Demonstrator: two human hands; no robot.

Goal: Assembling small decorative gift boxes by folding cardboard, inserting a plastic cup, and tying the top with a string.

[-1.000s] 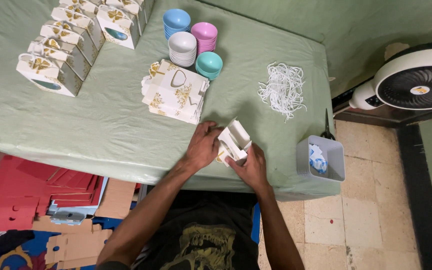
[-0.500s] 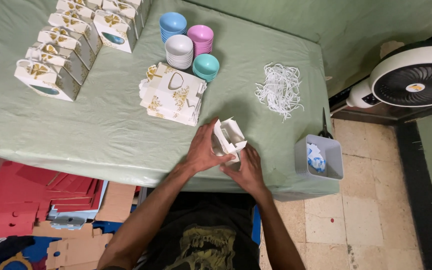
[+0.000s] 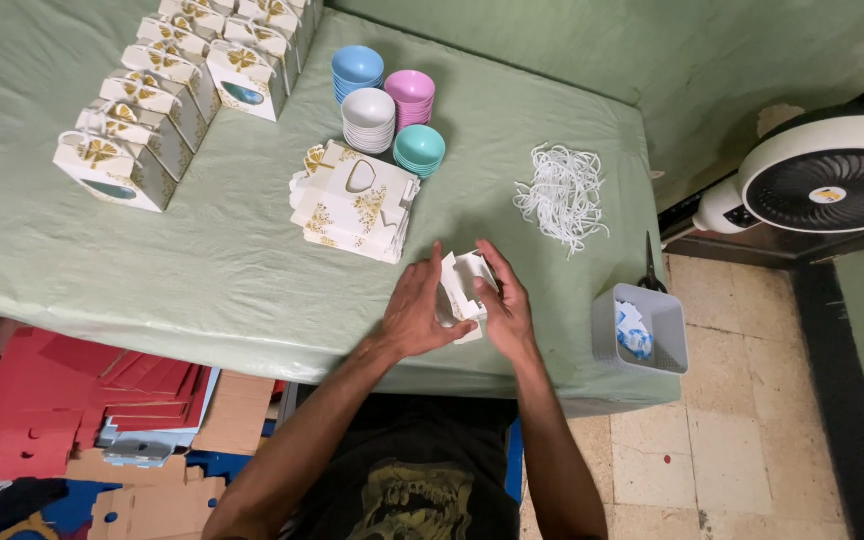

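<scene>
Both my hands hold a small white cardboard box (image 3: 460, 283), partly folded, above the near edge of the green-covered table (image 3: 202, 260). My left hand (image 3: 419, 310) presses its left side. My right hand (image 3: 505, 303) grips its right side, fingers wrapped over the top. Just beyond the hands lies a stack of flat white box blanks with gold patterns (image 3: 354, 201).
Finished white-and-gold boxes (image 3: 167, 85) stand in rows at the far left. Stacks of small coloured bowls (image 3: 389, 108) sit at the back. A pile of white cords (image 3: 562, 196), scissors (image 3: 649, 268) and a grey bin (image 3: 642, 330) lie to the right. A fan (image 3: 822, 180) stands on the floor; red card sheets (image 3: 62, 400) lie under the table.
The hands shifted slightly right and closed in around the box, the left palm now flat against its side; the box has been turned and folded further.
</scene>
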